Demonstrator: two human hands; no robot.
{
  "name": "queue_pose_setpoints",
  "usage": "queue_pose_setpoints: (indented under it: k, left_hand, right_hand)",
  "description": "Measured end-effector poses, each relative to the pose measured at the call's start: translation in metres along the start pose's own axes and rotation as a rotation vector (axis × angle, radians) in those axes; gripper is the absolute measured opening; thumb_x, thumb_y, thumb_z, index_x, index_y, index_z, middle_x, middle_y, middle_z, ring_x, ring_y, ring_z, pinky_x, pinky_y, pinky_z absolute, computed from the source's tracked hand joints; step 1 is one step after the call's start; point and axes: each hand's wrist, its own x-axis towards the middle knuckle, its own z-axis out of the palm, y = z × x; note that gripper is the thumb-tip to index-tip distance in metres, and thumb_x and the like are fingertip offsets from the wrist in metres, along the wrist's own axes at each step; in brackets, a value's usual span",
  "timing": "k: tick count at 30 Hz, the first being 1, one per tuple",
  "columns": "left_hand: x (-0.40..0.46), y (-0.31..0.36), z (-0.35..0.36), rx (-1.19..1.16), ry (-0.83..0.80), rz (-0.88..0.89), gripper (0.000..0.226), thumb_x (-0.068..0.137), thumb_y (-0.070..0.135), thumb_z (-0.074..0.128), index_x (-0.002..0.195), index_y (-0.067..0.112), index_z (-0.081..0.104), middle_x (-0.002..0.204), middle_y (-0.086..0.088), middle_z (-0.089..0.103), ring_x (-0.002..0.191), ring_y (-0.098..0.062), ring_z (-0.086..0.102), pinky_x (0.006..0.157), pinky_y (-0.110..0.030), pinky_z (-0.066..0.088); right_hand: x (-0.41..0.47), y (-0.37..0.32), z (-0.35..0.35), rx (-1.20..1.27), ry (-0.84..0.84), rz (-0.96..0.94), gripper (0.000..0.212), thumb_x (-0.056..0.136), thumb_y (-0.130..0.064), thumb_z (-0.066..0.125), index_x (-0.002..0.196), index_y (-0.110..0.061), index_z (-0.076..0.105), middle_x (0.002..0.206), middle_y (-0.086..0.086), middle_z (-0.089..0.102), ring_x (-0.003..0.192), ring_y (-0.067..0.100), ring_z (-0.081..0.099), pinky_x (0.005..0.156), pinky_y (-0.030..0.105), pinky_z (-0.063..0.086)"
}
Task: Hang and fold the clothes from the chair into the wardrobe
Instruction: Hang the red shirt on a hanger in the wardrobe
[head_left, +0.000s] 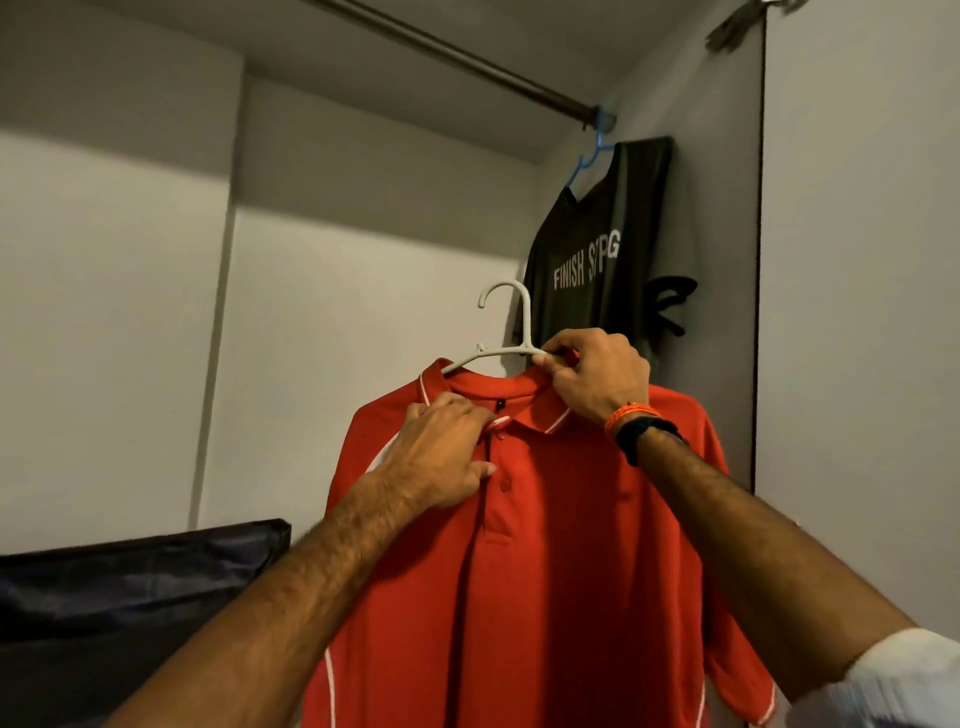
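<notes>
Head view: looking up into an open wardrobe with pale grey walls, a dark rail running diagonally across the top toward the right corner. Hanging at the rail's far right end on a blue hanger, a dark T-shirt with white lettering, lying close against the right wall. Sitting low at the left, a dark fabric bag.

Hanging in front of the open wardrobe, well below the rail, a red polo shirt on a white hanger: long axis running top to bottom, collar up, buttoned placket facing the camera, hanger hook pointing up with its open end turned left, not on the rail.

Pinching the right end of the hanger together with the collar, the right hand, fingers curled, orange and black bands at the wrist. Gripping the collar and placket by the top button, the left hand, fingers curled onto the cloth.
</notes>
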Motion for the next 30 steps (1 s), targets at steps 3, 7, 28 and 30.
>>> queue_pose_setpoints:
  k: [3,7,28,30]
  left_hand:
    - [0.028,-0.007,-0.003,-0.009,0.028,-0.007,0.063,0.087,0.047,0.066,0.141,0.023,0.044,0.143,0.003,0.047,0.138,-0.017,0.033,0.111,-0.043,0.031]
    - [0.065,-0.021,-0.006,-0.012,0.066,0.004,0.062,0.086,0.045,0.067,0.14,0.024,0.045,0.143,0.003,0.047,0.138,-0.016,0.033,0.111,-0.043,0.032]
    - [0.227,-0.097,-0.006,-0.162,0.534,0.127,0.07,0.092,0.048,0.057,0.15,0.025,0.024,0.151,0.003,0.025,0.14,-0.016,0.03,0.114,-0.035,0.03]
    - [0.24,-0.099,0.0,-0.161,0.529,0.135,0.075,0.095,0.05,0.052,0.155,0.023,0.016,0.157,0.003,0.019,0.145,-0.016,0.023,0.118,-0.035,0.025]
  right_hand:
    - [0.03,0.003,0.004,-0.02,0.04,-0.025,0.024,0.087,-0.051,0.064,0.101,-0.034,0.073,0.09,-0.002,0.072,0.09,0.026,0.065,0.076,0.037,0.052]
    - [0.067,0.003,0.007,-0.069,0.086,-0.054,0.023,0.089,-0.048,0.063,0.102,-0.032,0.073,0.089,0.001,0.071,0.09,0.028,0.065,0.072,0.033,0.046]
    - [0.225,-0.027,-0.005,-0.312,0.397,-0.024,0.022,0.093,-0.044,0.061,0.107,-0.03,0.071,0.099,0.0,0.069,0.087,0.021,0.059,0.069,0.03,0.036]
    - [0.235,-0.025,-0.003,-0.318,0.415,-0.025,0.022,0.093,-0.044,0.061,0.107,-0.03,0.071,0.099,-0.001,0.069,0.087,0.021,0.059,0.07,0.029,0.036]
